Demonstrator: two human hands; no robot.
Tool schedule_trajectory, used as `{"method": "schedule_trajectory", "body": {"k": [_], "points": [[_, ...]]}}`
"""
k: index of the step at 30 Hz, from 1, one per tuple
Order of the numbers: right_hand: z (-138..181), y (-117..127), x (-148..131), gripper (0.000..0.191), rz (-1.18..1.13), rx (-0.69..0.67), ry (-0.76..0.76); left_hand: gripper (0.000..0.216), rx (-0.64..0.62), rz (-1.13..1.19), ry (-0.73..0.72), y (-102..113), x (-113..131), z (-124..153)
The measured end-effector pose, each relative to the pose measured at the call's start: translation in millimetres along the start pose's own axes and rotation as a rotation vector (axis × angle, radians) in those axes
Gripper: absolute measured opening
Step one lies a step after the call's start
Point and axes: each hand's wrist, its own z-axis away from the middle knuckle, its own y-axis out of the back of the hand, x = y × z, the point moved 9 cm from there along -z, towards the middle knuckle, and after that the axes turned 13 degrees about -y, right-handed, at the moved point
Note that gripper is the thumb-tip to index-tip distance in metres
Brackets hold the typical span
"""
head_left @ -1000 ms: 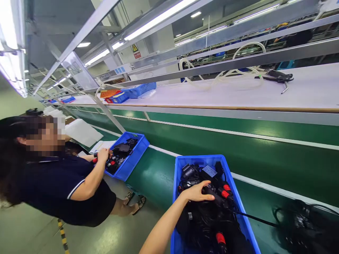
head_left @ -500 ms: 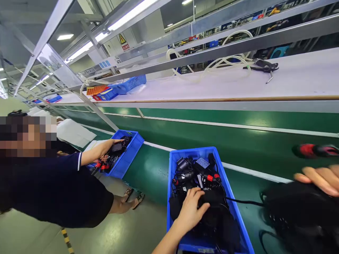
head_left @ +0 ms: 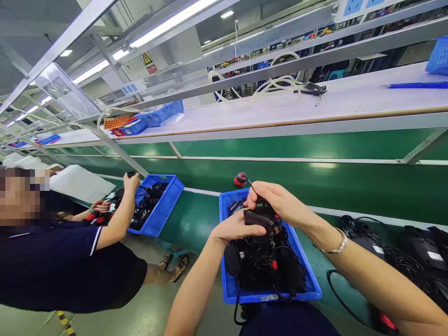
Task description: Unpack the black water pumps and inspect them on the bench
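A black power adapter is held over a blue bin. My left hand grips its near end, thumb lying across the black case. With closed fingers, my right hand pinches the adapter's black cable at its far end. That cable loops up and over to a red-and-black round connector, which hangs beyond the bin's far rim. Tangled adapters and cables fill the bin below my hands, some with red ends.
More black adapters with cables lie on the green bench to the right. At left, a co-worker handles parts beside another blue bin. A white shelf runs above, with cutters and blue baskets.
My right hand has come from the far right to over the bin. My left hand has lifted off the bin's contents and both now hold an adapter. The view has shifted right.
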Motion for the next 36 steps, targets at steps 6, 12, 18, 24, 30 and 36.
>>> {"method": "schedule_trajectory", "body": {"k": [6,12,18,24,30,36], "points": [[-25.1,49.2,147.0,0.033,0.453,0.282,-0.599,0.068,0.564,0.317,-0.155,46.0,-34.2,20.9],[-6.3,40.8,254.5,0.031,0.512,0.244,-0.797,0.063,0.793,0.331,-0.146,80.7,-53.8,49.1],[-7.1,44.3,162.9,0.039,0.377,0.329,-0.341,0.060,0.873,0.263,-0.236,106.4,-31.9,60.0],[19.0,39.3,25.6,0.052,0.139,0.324,0.098,0.069,0.906,0.230,-0.259,105.7,-26.4,38.0],[30.1,28.0,-50.5,0.051,0.009,0.258,0.229,0.086,0.702,0.210,-0.313,69.5,-20.9,-22.6],[-12.5,9.0,-83.3,0.034,0.139,0.200,0.256,0.107,0.234,0.500,-0.170,-3.5,-40.2,-48.9]]}}
